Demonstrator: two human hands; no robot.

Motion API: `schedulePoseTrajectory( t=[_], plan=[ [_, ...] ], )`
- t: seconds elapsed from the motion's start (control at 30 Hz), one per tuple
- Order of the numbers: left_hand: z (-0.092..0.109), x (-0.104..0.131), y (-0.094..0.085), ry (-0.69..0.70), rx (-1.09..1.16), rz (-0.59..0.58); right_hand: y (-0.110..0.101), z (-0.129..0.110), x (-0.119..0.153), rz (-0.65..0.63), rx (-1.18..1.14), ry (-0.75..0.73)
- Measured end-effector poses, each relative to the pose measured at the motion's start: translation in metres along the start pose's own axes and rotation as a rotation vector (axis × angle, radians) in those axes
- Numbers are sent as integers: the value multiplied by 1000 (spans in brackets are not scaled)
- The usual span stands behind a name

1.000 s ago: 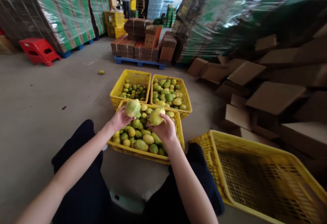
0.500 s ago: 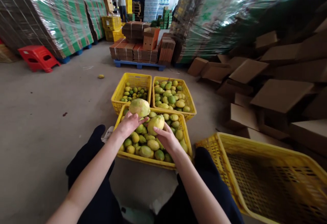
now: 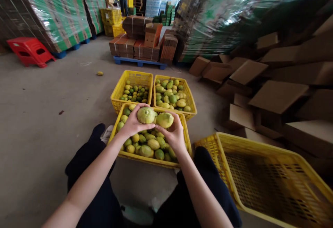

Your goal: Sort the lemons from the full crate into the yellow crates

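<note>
My left hand (image 3: 133, 124) is closed around a large yellow-green lemon (image 3: 145, 115), its stem end turned toward me. In my right hand (image 3: 175, 132) is another lemon (image 3: 164, 120), yellower and lying sideways, gripped between thumb and fingers. The two lemons are side by side above the near yellow crate (image 3: 153, 163), and my thumbs almost meet below them. Many yellow and green lemons (image 3: 153, 144) fill that crate; my hands hide part of its far side.
Behind stand two yellow crates, the left one (image 3: 114, 93) less full than the right one (image 3: 194, 99). A yellow crate (image 3: 260, 172) without fruit is at my right. Cardboard boxes (image 3: 278, 96) lie beyond it. A lemon (image 3: 100, 73) and a red stool (image 3: 31, 51) are on the floor.
My left hand has turned and wrapped its fingers round its lemon, which rested on the fingers before. The right lemon has been turned sideways, and both hands have come closer together.
</note>
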State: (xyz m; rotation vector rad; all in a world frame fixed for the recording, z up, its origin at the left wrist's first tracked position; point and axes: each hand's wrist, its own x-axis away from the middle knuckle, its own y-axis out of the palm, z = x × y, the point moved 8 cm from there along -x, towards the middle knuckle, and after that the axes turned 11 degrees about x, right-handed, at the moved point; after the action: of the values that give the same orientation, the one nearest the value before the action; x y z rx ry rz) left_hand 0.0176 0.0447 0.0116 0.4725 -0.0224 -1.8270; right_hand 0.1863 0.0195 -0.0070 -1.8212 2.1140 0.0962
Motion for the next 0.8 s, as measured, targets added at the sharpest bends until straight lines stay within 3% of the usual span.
schedulePoseTrajectory(
  t=[0.17, 0.4, 0.53, 0.67, 0.8],
  plan=[
    [7, 2, 5, 81, -218, -96, -9, -25, 5, 83, 434, -313],
    [9, 2, 7, 112, -284, -108, -6, -32, 9, 96, 506, -384],
    [6, 2, 3, 32, -223, -69, -7, -21, 6, 44, 343, -203],
    [-25, 9, 0, -334, 91, 37, -1, -1, 11, 0, 10, 117],
    [-55, 20, -2, -667, 247, 201, 6, 15, 17, 25, -83, 309]
  ],
)
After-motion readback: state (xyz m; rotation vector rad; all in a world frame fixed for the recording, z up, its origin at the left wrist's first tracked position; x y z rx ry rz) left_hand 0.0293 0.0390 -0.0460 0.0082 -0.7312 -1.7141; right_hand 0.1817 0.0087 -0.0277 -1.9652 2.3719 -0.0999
